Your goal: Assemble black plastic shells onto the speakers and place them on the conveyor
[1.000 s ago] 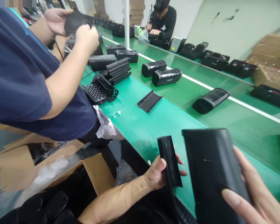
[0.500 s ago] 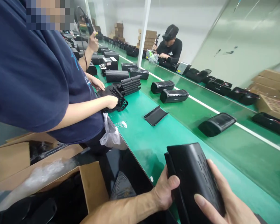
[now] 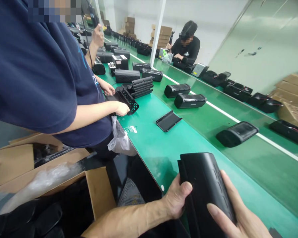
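Observation:
A black rounded casing (image 3: 203, 195) stands tilted at the lower right, over the near edge of the green bench (image 3: 149, 142). On its left side, my left hand (image 3: 176, 198) grips it, thumb pressed on the edge where a narrow black strip runs along it. My right hand (image 3: 240, 211) holds the slotted right side, thumb across the front. The casing's lower end is cut off by the frame. Farther up the bench lies a curved black panel (image 3: 169, 121), touched by neither hand.
At the left a co-worker in a blue shirt (image 3: 47, 76) handles black parts (image 3: 129, 100). Black units (image 3: 190, 101) stand on the green surface. Open cardboard boxes (image 3: 100, 190) are at the lower left. Another person (image 3: 188, 46) sits across the bench.
The narrow strip on the casing's left now sits closer against the main body. Both hands keep their hold. The view has shifted slightly, and the co-worker's hands remain at the black parts.

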Action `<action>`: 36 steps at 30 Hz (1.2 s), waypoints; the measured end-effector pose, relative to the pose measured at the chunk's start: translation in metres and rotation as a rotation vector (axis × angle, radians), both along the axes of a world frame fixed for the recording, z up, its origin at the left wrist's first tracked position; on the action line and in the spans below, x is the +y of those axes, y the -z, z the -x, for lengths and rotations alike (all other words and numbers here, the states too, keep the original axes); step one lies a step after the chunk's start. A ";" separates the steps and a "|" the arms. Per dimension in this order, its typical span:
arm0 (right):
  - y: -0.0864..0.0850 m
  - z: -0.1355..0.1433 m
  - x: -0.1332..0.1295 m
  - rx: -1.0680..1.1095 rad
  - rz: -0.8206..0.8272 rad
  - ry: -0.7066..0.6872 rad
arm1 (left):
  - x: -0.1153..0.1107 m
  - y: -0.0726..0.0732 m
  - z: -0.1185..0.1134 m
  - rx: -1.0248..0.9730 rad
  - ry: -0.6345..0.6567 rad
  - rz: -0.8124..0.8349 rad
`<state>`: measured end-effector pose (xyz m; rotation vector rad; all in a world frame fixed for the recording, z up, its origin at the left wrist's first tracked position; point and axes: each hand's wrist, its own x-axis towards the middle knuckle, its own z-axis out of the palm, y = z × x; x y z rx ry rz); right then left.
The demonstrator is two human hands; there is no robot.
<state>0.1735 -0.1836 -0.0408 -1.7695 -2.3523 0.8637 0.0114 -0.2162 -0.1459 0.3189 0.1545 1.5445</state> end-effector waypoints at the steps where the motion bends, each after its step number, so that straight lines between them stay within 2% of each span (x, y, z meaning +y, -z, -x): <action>1: 0.000 0.000 0.000 0.001 0.001 0.000 | 0.000 -0.001 0.000 0.005 -0.004 0.001; 8: -0.009 0.008 -0.003 -0.013 0.069 0.016 | 0.001 -0.008 0.003 0.048 0.048 0.030; 14: -0.013 0.013 0.008 -0.035 0.131 0.053 | 0.004 -0.003 -0.001 0.104 0.105 0.096; 16: -0.015 0.007 0.008 -0.015 0.118 0.048 | 0.007 -0.004 -0.001 0.112 0.102 0.134; 18: -0.013 -0.002 -0.001 0.087 0.030 0.041 | 0.010 -0.006 0.000 0.125 0.076 0.166; 21: 0.008 -0.013 -0.033 0.352 -0.125 0.155 | 0.015 -0.008 0.004 0.169 -0.005 0.239; 25: 0.058 0.005 -0.074 0.497 -0.303 0.427 | 0.020 -0.008 0.002 0.210 -0.145 0.296; 27: 0.078 0.019 -0.077 0.553 -0.457 0.484 | 0.022 -0.008 -0.003 0.218 -0.181 0.287; 29: 0.085 0.023 -0.071 0.587 -0.573 0.477 | 0.023 -0.008 -0.008 0.235 -0.186 0.277; 32: 0.078 0.005 -0.057 0.545 -0.570 0.464 | 0.025 -0.008 -0.001 0.267 -0.065 0.258; 35: 0.061 -0.025 -0.053 0.501 -0.405 0.505 | 0.030 -0.008 0.033 0.336 0.075 0.206; 36: 0.056 -0.033 -0.054 0.512 -0.323 0.511 | 0.033 -0.009 0.049 0.393 0.061 0.174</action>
